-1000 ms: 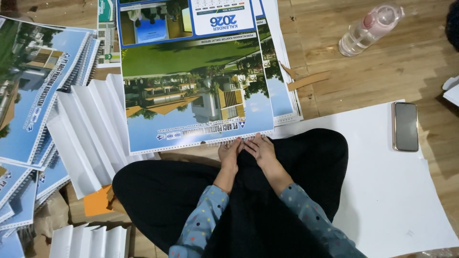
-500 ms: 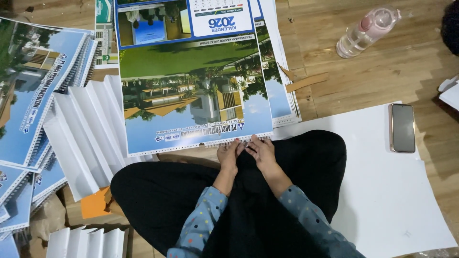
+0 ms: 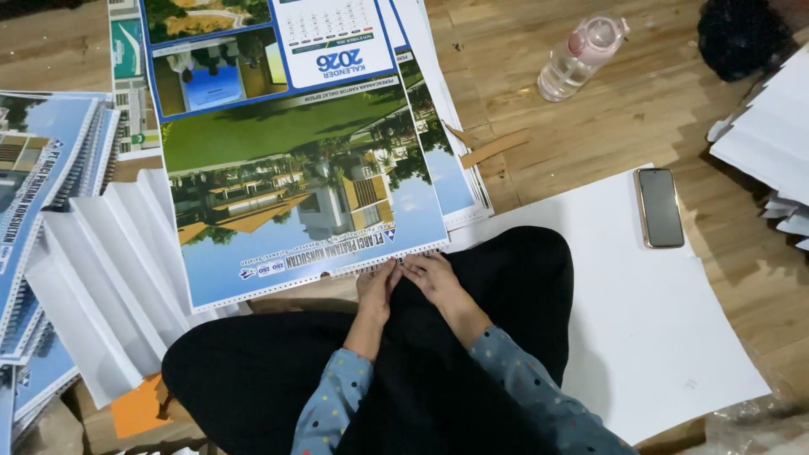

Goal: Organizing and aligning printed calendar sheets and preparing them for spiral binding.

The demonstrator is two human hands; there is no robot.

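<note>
Seemingly mid-binding: left hand (image 3: 377, 285) and right hand (image 3: 431, 278) pinch the punched edge of the glossy blue-green calendar sheet (image 3: 291, 160); next move likely needs careful hole alignment.

Your 2 hands sit close together, thumbs nearly touching. Left hand (image 3: 377, 285) has fingers curled, tips pointing forward, pinching lightly. Right hand (image 3: 432, 278) sits just right of the left fingers, fingers bent, tips angled toward them. Both wrists straight, forearms in dotted blue sleeves converging from below; legs crossed beneath.
</note>
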